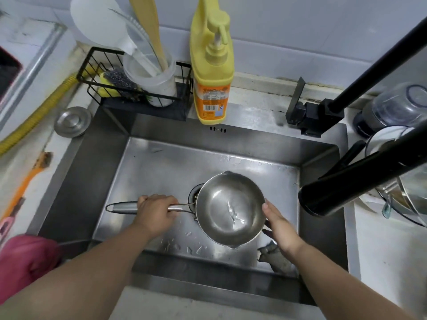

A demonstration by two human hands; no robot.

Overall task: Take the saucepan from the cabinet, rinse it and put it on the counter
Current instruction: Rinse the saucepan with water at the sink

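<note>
Head camera, looking straight down into the steel sink (120, 181): the saucepan (231, 209) hangs over the basin, clear of the bottom, its bowl just above and beside the drain (195, 192). It is out of the cabinet and not yet on the counter (381, 250).

Left hand (154, 212) is wrapped around the long metal handle (122, 207), fingers curled over the top — a full grip, which makes sense, since that hand carries the weight and sets the tilt. Right hand (280, 224) lies against the far wall of the pan with fingers fairly straight, thumb near the rim; it looks like a steadying touch and not a clasp, though the fingers under the pan are hidden, so how far they curl I cannot tell for sure.

A thin film of water glints inside the bowl, and drops are scattered on the sink floor near it. Holding the pan low and over the drain keeps any spill inside the basin. No stream shows from the black faucet (358, 181), whose spout sits off to the right of the pan, so my guess is that the rinse is at the swirl-or-pour-out stage — the side spouts on the rim would suit tipping.

A gray rag (275, 257) sits in the sink's near right corner, below the right wrist. Behind the sink stand a yellow soap bottle (212, 72) and a wire rack (136, 86) with a scrubber.
</note>
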